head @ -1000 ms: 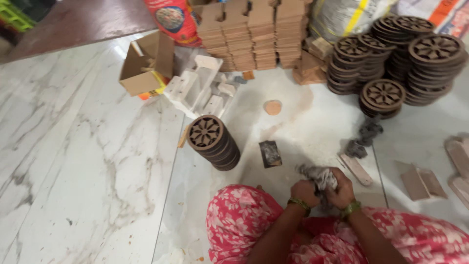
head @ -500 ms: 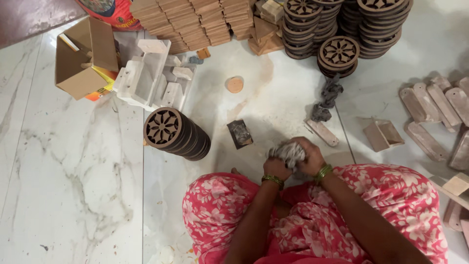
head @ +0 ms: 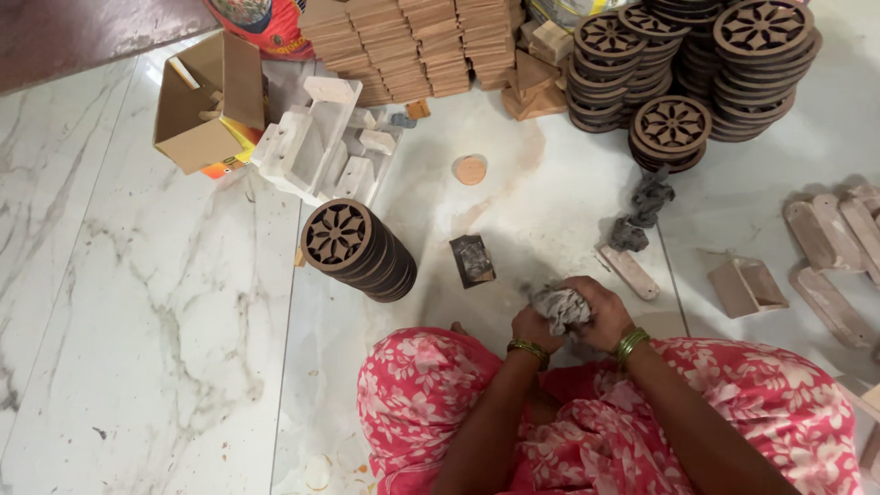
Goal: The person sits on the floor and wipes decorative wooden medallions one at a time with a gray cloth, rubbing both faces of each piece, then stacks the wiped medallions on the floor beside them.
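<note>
I see the white marble floor (head: 137, 302) spreading wide to the left of my hands, and my lap in a pink flowered dress (head: 587, 422) just below them. Far beyond the grip, at the top, stand rows of stacked wooden slats (head: 403, 41) and tall piles of dark carved round discs (head: 715, 64). Up and to the left of the grip an open cardboard box (head: 202, 101) sits beside a cluster of white moulded pieces (head: 321, 147). Nearer, left of my hands and apart from them, a short leaning stack of carved discs (head: 357, 249) rests on the floor. To the right lie flat wooden pieces (head: 830, 257) and a small open wooden tray (head: 747, 286).

My left hand (head: 536, 328) and right hand (head: 600, 312) meet in front of my lap, both closed around a crumpled grey cloth (head: 561, 307) that bunches out between them; whether anything sits inside the cloth I cannot tell. Just above and left of the grip lies a small dark sanding block (head: 472, 260). Above and right, a second dark rag (head: 642, 209) trails across the floor, with a wooden strip (head: 631, 273) near it. Further up sits a small round wooden cap (head: 470, 170).
</note>
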`<state>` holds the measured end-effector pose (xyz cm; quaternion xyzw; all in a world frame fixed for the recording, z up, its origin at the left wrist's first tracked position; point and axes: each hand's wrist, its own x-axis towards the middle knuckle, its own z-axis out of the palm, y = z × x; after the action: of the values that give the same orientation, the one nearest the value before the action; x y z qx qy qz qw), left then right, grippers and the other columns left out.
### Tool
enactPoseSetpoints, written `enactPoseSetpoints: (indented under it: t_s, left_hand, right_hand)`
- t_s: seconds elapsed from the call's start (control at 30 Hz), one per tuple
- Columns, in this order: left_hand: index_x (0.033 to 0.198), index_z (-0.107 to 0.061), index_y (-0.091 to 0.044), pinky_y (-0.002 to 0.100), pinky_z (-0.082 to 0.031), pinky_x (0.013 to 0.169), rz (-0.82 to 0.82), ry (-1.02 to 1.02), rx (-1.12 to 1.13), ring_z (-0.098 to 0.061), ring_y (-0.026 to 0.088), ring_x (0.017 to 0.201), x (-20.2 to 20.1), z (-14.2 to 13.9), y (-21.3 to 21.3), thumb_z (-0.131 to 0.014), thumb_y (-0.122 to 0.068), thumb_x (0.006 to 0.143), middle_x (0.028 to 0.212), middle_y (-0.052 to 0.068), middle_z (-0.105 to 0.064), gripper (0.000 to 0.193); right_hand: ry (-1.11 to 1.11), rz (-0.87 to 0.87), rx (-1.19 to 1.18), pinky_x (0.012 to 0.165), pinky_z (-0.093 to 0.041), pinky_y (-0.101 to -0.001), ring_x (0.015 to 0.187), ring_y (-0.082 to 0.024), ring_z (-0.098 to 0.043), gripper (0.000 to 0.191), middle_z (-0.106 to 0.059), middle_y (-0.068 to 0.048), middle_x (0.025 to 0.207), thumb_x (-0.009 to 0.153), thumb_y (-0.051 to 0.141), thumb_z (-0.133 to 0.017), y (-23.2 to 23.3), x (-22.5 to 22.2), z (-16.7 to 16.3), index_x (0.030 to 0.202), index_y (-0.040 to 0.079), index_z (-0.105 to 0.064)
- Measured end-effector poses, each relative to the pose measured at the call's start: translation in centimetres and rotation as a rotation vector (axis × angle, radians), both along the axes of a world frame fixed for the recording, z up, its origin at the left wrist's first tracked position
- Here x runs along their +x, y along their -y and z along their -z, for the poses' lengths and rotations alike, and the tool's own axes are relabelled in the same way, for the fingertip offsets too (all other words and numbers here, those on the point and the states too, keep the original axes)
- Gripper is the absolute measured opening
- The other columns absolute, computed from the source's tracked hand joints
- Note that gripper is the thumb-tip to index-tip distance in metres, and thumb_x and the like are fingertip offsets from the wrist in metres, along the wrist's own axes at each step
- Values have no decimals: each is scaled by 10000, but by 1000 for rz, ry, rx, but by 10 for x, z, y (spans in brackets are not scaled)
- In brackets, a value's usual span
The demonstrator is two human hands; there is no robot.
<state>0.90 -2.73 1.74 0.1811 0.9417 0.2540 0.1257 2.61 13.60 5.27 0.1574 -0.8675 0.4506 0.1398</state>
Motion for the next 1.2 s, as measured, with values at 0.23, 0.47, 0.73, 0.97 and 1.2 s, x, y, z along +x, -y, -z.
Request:
enactPoseSetpoints:
  t_s: [0.23, 0.47, 0.73, 0.97, 1.2]
  left_hand:
    - [959, -765, -60, 471, -602, 820, -110, 178, -133, -718, 378, 915, -3, 2, -1, -767, -423, 829, 951, 195, -730, 386]
    - [1124, -728, -166, 540, -565, 789, -46, 54, 99, -687, 423, 895, 4, -19, 6, -736, -374, 769, 957, 183, -739, 412]
    - [960, -768, -154, 519, -587, 821, 24, 8, -69, -699, 412, 920, 4, 20, 3, -677, -318, 833, 946, 179, -749, 226]
    - [1048, -736, -115, 536, -565, 803, -39, 44, 99, -688, 424, 903, 5, 8, 3, -704, -279, 812, 948, 192, -737, 290]
    - [1076, -744, -128, 524, -568, 802, -58, 88, 52, -692, 410, 908, 8, -5, 2, -722, -286, 803, 961, 182, -739, 316]
  right_hand:
    - [373, 318, -645, 884, -555, -382, 1024, -255, -693, 488, -713, -135, 1172, 866, 26, -679, -5, -1, 2, 1342, -1, -577]
    - [423, 368, -968, 858, -557, -379, 1006, -229, -675, 520, -692, -119, 1178, 866, 19, -670, -6, 3, -2, 1373, 18, -551]
    - [5, 58, -119, 892, -545, -327, 1038, -210, -670, 611, -691, -147, 1100, 640, 11, -753, -3, 8, -7, 1230, 57, -601]
    - [179, 270, -462, 868, -551, -321, 998, -201, -673, 638, -715, -111, 1136, 768, -14, -609, -1, 11, -1, 1400, 4, -522]
    - [503, 498, -1030, 850, -573, -337, 998, -229, -692, 605, -710, -126, 1168, 810, 37, -667, -3, 12, 2, 1401, -25, -557]
